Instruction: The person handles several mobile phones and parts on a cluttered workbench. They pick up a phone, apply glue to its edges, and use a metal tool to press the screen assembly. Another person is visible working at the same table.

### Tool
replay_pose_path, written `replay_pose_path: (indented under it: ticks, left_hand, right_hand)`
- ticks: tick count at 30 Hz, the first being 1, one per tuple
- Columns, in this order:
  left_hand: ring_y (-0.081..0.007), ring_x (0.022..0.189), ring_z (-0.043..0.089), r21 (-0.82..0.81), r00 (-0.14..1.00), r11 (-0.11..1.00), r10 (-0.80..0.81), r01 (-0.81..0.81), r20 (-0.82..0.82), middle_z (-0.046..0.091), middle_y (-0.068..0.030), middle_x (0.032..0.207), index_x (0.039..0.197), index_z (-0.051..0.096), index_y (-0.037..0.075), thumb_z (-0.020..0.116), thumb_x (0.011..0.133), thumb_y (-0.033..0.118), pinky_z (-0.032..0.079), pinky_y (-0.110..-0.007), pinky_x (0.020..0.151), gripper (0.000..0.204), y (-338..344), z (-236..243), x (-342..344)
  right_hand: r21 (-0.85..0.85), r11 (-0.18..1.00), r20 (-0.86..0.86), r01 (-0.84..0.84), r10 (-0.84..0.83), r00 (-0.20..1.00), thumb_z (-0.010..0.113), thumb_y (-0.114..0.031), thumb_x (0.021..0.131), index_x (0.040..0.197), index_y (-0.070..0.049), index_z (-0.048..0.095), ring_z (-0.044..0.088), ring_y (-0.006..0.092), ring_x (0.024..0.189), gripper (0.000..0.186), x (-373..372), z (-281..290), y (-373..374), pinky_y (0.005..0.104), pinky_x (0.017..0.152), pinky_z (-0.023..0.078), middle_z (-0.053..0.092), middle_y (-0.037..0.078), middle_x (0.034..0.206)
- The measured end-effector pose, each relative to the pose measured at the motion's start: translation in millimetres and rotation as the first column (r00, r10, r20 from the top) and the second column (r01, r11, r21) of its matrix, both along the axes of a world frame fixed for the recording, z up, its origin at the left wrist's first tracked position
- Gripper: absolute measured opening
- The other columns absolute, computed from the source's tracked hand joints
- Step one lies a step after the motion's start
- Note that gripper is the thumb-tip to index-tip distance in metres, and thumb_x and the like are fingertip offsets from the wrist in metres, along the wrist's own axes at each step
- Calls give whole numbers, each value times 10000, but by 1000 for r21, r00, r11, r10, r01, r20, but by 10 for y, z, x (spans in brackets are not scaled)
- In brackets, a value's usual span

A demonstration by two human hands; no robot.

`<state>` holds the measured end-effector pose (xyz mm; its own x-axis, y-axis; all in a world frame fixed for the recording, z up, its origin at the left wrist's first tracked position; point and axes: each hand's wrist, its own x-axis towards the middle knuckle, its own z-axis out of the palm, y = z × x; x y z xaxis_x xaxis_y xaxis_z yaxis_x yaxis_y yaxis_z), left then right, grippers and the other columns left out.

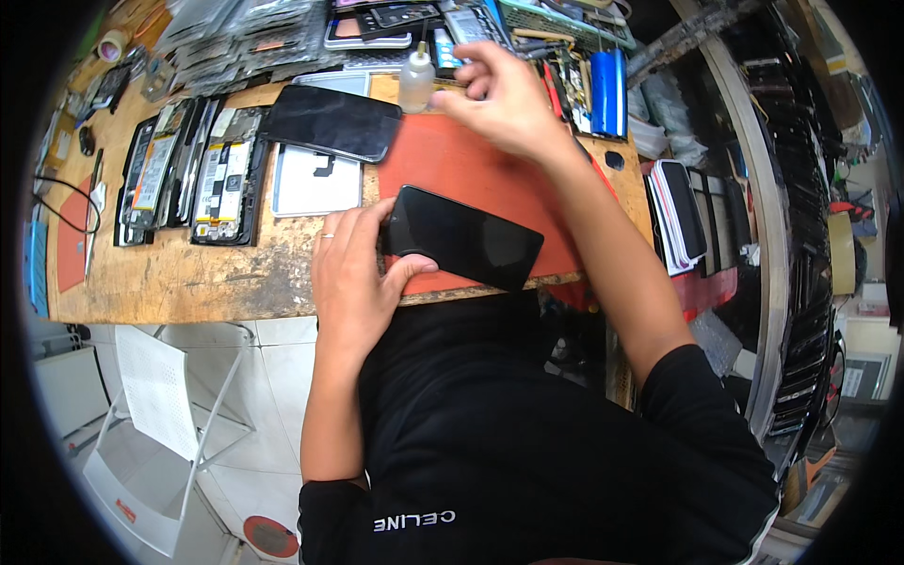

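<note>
My left hand grips a black phone by its left end, thumb lying on the dark glass and fingers at the edge. The phone is tilted over the front part of a red-orange mat. Farther off, my right hand hovers above the mat's far right side, thumb and bent fingers apart with nothing visible between them. Just left of it stands a translucent bottle with a needle tip. Another dark phone or screen lies at the mat's far left corner, partly over a white phone-shaped panel.
Opened phones with exposed batteries lie on the left of the worn wooden bench. Stacked plastic sleeves crowd the back. A blue cylinder and hand tools stand at the back right. Below left is a white folding chair.
</note>
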<state>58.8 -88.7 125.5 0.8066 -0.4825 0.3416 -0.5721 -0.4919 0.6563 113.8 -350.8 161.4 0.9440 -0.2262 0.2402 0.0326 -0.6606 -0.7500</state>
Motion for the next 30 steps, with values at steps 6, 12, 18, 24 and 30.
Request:
replay_pose_path:
  ticks: [6, 12, 18, 24, 30]
  left_hand:
    - [-330, 1002, 628, -1, 1000, 1000, -13, 13, -22, 693, -104, 1053, 1228, 676, 50, 929, 659, 357, 499, -436, 874, 694, 9, 4, -9]
    - [-321, 996, 646, -23, 1000, 1000, 0, 0, 6, 696, -113, 1053, 1240, 687, 54, 950, 641, 291, 518, -418, 857, 695, 33, 8, -6]
    - [-327, 1031, 636, 1, 1000, 1000, -19, 19, -23, 699, -111, 1081, 1239, 678, 40, 929, 668, 346, 501, -430, 894, 695, 24, 24, 15]
    - [-326, 1054, 631, 10, 998, 999, -30, 30, -50, 701, -108, 1102, 1237, 678, 40, 924, 678, 357, 495, -434, 907, 688, 29, 50, 6]
    - [-322, 1048, 631, 3, 999, 1000, -22, 22, -38, 699, -104, 1104, 1242, 675, 44, 924, 679, 348, 496, -432, 901, 687, 19, 45, 2]
  right_hand:
    - [-182, 981, 100, 62, -45, 994, 892, -362, 754, 1130, -23, 709, 684, 338, 1015, 539, 252, -205, 213, 445, 905, 555, 668, 202, 1115]
    - [92, 968, 17, -235, 234, 972, 836, -194, 880, 1036, -8, 657, 625, 60, 781, 302, -640, 505, 17, 279, 710, 543, 667, -2, 849]
    - [591, 804, -513, -63, 434, 741, 812, -234, 947, 1125, 55, 746, 687, 83, 771, 346, -1200, 555, 187, 248, 674, 538, 758, 72, 904]
    - [711, 703, -479, -5, 489, 729, 776, -200, 965, 1164, 78, 728, 681, 74, 786, 345, -1097, 413, 237, 240, 643, 519, 757, 62, 925]
    - [705, 710, -492, 7, 482, 725, 774, -196, 965, 1151, 76, 731, 680, 73, 792, 333, -1119, 434, 237, 236, 659, 520, 756, 66, 920]
